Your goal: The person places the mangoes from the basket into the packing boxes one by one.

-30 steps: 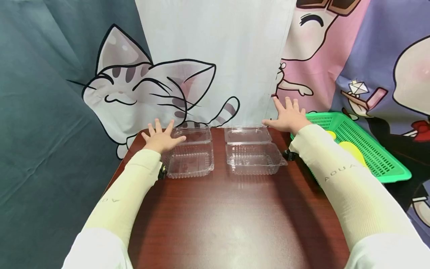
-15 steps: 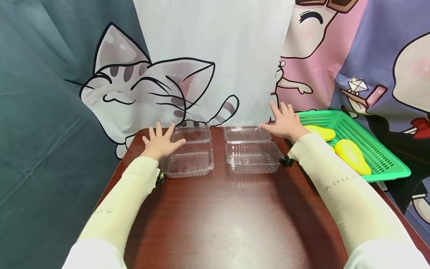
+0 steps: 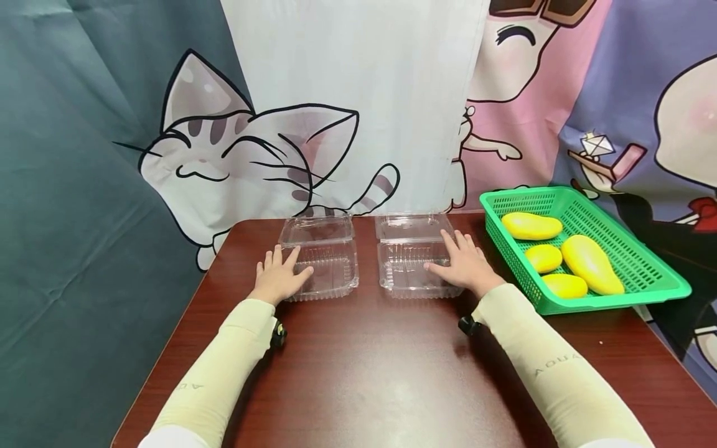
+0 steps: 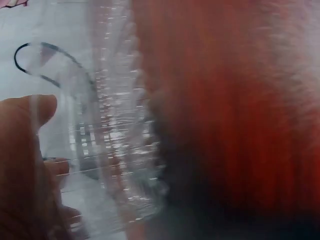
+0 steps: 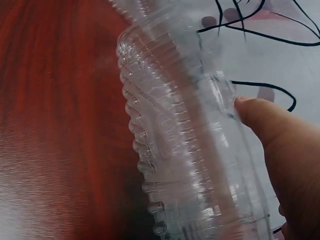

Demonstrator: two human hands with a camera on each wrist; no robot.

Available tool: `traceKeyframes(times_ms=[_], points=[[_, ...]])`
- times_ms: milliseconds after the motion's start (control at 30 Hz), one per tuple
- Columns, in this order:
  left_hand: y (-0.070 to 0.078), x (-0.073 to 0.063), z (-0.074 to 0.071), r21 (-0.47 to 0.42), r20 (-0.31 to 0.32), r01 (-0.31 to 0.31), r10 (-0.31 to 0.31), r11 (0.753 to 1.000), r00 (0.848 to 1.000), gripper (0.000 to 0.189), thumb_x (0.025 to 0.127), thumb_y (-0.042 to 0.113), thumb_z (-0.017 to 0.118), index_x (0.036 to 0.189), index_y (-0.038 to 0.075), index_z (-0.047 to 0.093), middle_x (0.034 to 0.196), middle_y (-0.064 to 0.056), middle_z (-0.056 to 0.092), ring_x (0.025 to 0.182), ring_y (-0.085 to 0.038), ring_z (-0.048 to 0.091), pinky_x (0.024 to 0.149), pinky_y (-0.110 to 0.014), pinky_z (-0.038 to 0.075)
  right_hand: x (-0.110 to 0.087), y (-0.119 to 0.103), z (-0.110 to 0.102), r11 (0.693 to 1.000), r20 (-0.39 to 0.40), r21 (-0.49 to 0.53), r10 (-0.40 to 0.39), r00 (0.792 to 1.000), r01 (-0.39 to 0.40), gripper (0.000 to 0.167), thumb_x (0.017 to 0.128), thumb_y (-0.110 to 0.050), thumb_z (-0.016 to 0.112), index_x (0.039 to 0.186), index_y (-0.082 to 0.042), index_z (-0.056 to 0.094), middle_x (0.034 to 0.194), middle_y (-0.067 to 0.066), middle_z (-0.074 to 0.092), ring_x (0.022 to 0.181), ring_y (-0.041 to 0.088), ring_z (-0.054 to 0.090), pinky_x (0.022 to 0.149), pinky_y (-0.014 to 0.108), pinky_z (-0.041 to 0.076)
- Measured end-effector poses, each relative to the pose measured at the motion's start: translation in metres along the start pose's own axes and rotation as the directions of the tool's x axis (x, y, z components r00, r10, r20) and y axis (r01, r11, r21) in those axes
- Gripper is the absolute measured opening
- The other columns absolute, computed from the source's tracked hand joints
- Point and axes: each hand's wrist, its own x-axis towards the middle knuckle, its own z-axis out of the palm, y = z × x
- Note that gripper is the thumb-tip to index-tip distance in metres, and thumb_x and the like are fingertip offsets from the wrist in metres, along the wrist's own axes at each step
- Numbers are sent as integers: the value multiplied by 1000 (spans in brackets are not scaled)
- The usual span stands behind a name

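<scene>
Two clear plastic clamshell boxes lie opened side by side at the back of the table, their lids folded back toward the curtain. My left hand (image 3: 280, 277), fingers spread, overlaps the outer left side of the left box (image 3: 330, 274) in the head view. My right hand (image 3: 465, 264) spreads its fingers over the right side of the right box (image 3: 406, 277). In the left wrist view, the thumb (image 4: 46, 107) shows beside the box's clear wall. The right wrist view has the thumb (image 5: 255, 110) right at the rim of the ridged box (image 5: 165, 125).
A green perforated basket (image 3: 655, 274) stands at the table's right side. Several yellow mangoes (image 3: 590, 261) lie in it. A printed curtain (image 3: 414, 93) hangs behind the dark red wooden table (image 3: 370, 373).
Both hands have come down and nearer to the body, from above the box backs to the box sides. The right arm has uncovered the basket and its mangoes. The boxes stay in place.
</scene>
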Motion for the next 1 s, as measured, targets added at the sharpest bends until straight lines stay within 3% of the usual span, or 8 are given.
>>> traceKeyframes(times_ms=[133,300,500,767,900,1000], points=[[-6,0,8,23,1,11,-11,1000,1000,79,99,59,44,163,20,19,166,-29,-1,151,-51,1,116,-69,6,-3,1,12,1000,8,-8,4,1000,-4,105,89,-72,53,163,-8,13,165,29,10,150,51,4,116,67,15],[-15,-5,7,29,-14,11,-10,1000,1000,78,99,56,45,163,19,21,166,-29,1,150,-51,3,116,-70,8,-3,-3,18,1000,-13,-18,12,1000,-13,106,90,-70,55,162,-5,12,164,29,12,150,51,6,117,66,18],[-42,-15,-1,38,-24,23,-22,999,999,74,101,54,45,163,20,23,165,-30,0,149,-54,2,114,-72,6,2,-14,23,999,-16,-30,13,1000,-14,110,88,-74,52,162,-3,12,164,29,12,150,51,10,117,64,18],[-78,-29,-13,20,-20,27,-26,999,999,75,102,52,46,163,18,20,164,-32,-2,148,-56,-1,115,-71,2,9,-35,28,1000,-26,18,11,1000,-11,106,90,-66,59,162,-3,14,165,28,12,151,48,10,118,63,18],[-83,-37,-20,1,-30,30,-30,1000,999,80,101,55,47,164,17,15,162,-36,-8,147,-58,-6,112,-74,-5,9,-36,25,997,-74,82,8,997,-2,106,89,-68,58,163,-7,11,166,26,6,152,47,5,118,64,16],[-70,-42,-28,-42,-90,2,-6,999,996,83,100,56,47,164,17,12,161,-36,-14,147,-57,-13,111,-73,-11,6,-30,19,980,-175,198,29,984,6,105,91,-66,57,163,-8,8,167,25,4,153,45,5,118,65,15]])
